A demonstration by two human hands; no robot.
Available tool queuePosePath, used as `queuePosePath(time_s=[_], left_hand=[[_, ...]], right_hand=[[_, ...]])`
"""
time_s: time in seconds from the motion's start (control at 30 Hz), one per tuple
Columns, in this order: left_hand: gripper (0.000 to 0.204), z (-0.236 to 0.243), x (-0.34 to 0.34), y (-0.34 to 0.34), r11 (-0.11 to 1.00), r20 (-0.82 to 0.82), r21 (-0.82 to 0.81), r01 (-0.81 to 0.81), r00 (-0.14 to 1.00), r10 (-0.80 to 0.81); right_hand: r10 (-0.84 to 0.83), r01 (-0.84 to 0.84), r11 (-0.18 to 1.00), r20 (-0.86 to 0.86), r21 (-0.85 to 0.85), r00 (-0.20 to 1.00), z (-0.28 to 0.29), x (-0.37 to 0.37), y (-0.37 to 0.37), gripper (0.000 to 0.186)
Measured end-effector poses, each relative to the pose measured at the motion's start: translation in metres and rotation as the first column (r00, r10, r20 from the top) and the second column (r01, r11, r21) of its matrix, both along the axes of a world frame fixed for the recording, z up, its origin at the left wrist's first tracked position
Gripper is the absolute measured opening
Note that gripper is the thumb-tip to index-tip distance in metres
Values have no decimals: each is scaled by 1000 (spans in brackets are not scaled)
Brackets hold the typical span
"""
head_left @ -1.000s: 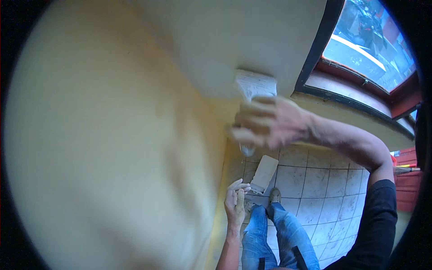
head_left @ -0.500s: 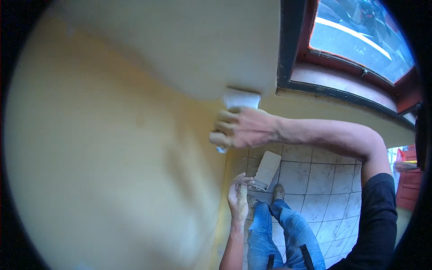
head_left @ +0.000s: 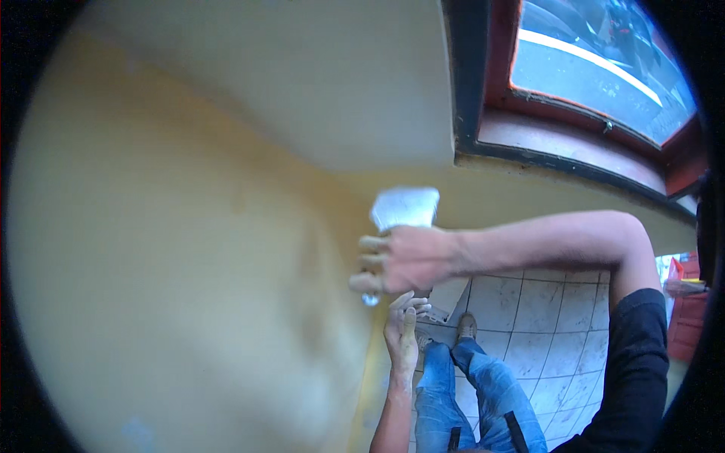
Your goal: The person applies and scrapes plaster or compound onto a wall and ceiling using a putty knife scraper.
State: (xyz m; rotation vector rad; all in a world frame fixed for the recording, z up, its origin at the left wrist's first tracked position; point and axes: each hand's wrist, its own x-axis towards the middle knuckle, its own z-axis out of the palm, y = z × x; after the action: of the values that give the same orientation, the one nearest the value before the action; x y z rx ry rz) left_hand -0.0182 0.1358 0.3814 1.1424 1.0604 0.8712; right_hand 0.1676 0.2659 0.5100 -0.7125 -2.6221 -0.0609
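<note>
A putty knife with a broad pale metal blade is in my right hand, fingers wrapped round its handle. The handle's rounded end pokes out below the fist. The blade points up, in front of the yellow wall near the inner corner. My left hand is lower down beside the wall, its dusty fingers stretched and slightly bent, thumb apart. I see nothing in its grasp. Just past its fingertips shows a pale rectangular board, partly covered by my right hand and forearm.
A yellow wall fills the left, with a smooth greyish-white area above. At the upper right is a window with a dark red frame. Below are white floor tiles and my legs in jeans. A red door stands far right.
My right hand has come down with the putty knife, and the blade has left the upper pale wall area. It now covers much of the board. My left hand has hardly moved.
</note>
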Motion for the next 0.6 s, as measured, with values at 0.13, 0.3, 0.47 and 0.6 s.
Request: queuePosePath(time_s=[0.13,0.3,0.47,0.6], left_hand=[[42,7,0,-10,992,88,-111,-68,993,77],[45,15,-2,-23,996,92,-78,-51,994,58],[47,20,-1,-29,992,79,-106,-61,994,69],[49,37,8,-36,995,48,-80,-63,997,67]], right_hand=[[58,-73,986,106,149,993,1,14,40,24],[-24,6,996,194,94,981,50,3,38,21],[0,-4,999,79,43,997,71,-6,26,19],[-20,18,998,-44,-62,999,59,-19,-5,18]])
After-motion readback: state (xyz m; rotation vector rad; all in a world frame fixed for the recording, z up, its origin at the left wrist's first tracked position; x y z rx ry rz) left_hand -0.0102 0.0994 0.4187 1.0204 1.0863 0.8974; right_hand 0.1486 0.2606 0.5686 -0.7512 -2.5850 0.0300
